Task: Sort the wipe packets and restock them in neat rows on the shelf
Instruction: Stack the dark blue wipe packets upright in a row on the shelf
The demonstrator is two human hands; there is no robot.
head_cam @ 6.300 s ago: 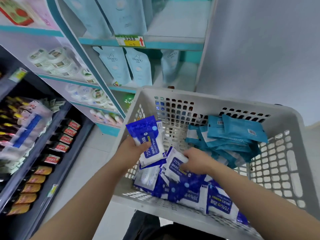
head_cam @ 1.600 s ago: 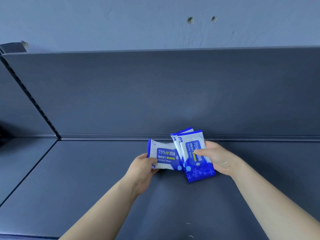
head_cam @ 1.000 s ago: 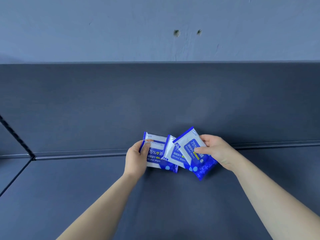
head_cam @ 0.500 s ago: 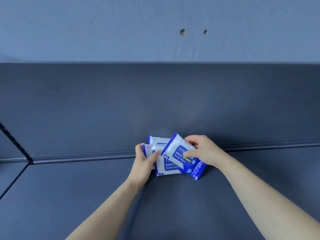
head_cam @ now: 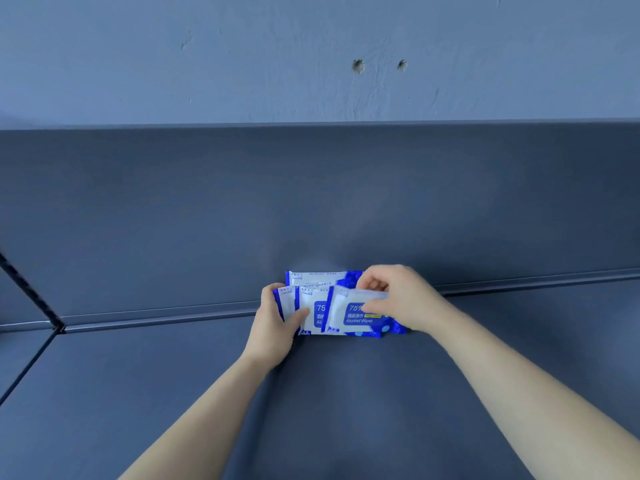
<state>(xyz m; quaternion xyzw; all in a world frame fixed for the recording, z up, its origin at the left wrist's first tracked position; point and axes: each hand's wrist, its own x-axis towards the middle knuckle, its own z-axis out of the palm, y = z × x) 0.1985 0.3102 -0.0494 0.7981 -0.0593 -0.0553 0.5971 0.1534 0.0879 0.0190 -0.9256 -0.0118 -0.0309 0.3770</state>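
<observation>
Several blue-and-white alcohol wipe packets (head_cam: 313, 311) stand bunched on the dark grey shelf (head_cam: 311, 410), near its back panel. My left hand (head_cam: 275, 327) grips the left end of the bunch, thumb across the front of one packet. My right hand (head_cam: 401, 299) pinches the top edge of the front packet (head_cam: 353, 318), which overlaps the others on the right. One more packet (head_cam: 322, 276) shows behind them, against the back panel. Parts of the rear packets are hidden by the front ones and by my hands.
The shelf's upright back panel (head_cam: 311, 209) rises behind the packets, with a pale blue wall (head_cam: 242, 57) above it. A slotted upright (head_cam: 31, 292) divides off a neighbouring shelf bay at the left. Bare shelf surface stretches to both sides and towards me.
The packets have gone from a loose fan to a tighter upright bunch nearer the back panel. My right hand has turned its tilted packet level and shifted its grip to the top edge.
</observation>
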